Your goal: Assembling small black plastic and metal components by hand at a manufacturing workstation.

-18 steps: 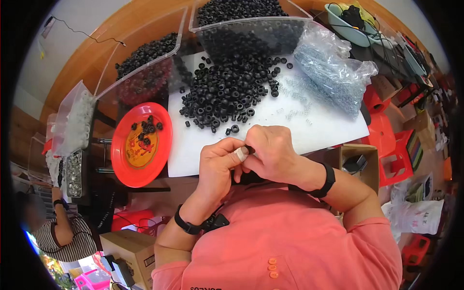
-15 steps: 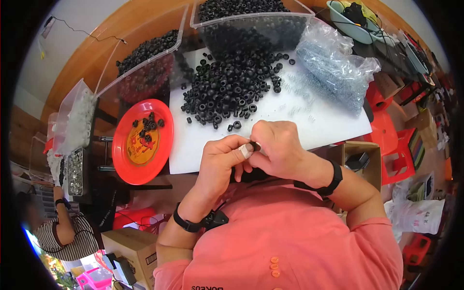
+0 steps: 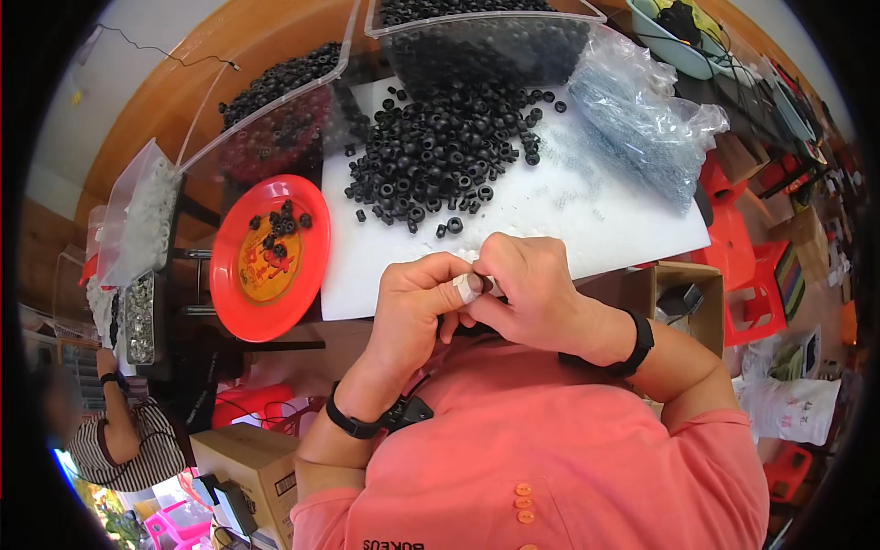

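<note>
My left hand (image 3: 414, 301) and my right hand (image 3: 534, 282) meet at the near edge of the white board (image 3: 632, 229). Between the left thumb, wrapped in white tape, and the fingers sits a small black plastic part (image 3: 486, 283), mostly covered. The right thumb and forefinger pinch at the same spot; whether they grip the part or something smaller on it is hidden. Just beyond the hands lies a heap of black ring-shaped plastic parts (image 3: 431, 156). To its right, a clear plastic bag of small metal springs (image 3: 642, 128) rests on the board, with loose springs beside it.
On the left stands a red plate (image 3: 312, 266) with several black parts. Clear bins of black parts (image 3: 486, 55) line the back. An open cardboard box (image 3: 710, 307) is by my right forearm. At far left, a person in a striped shirt (image 3: 137, 449) reaches toward trays.
My hands stay together, with the fingers shifting slightly around the small black part. The whole view has tilted a little; the heap, plate and bag lie as before.
</note>
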The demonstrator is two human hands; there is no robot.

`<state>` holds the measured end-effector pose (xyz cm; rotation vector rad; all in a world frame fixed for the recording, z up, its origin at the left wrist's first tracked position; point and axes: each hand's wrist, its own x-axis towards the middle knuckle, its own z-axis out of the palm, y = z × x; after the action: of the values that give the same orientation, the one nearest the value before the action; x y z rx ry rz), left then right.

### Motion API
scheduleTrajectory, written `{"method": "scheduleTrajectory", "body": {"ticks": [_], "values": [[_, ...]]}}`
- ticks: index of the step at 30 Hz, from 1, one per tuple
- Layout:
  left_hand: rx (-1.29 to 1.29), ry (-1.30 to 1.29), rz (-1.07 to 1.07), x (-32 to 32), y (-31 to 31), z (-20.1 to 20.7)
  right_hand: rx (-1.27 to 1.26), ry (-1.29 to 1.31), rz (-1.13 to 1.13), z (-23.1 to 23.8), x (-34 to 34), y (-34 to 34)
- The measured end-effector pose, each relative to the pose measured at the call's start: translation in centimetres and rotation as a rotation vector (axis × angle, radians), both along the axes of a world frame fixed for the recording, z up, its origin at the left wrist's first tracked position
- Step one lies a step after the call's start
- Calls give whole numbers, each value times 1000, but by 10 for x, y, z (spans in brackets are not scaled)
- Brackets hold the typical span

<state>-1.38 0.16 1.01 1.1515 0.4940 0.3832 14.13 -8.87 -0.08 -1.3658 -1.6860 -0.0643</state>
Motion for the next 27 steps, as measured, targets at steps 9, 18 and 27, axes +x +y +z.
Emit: {"method": "scheduleTrajectory", "body": {"ticks": [9,18,27], "values": [[1055,-27,241,-8,9,-6,-345,-191,-126,8,7,7],[1281,11,90,3,10,-15,-673,-218,2,30,20,26],[1318,34,92,6,13,-17,-843,71,37,34,32,31]]}}
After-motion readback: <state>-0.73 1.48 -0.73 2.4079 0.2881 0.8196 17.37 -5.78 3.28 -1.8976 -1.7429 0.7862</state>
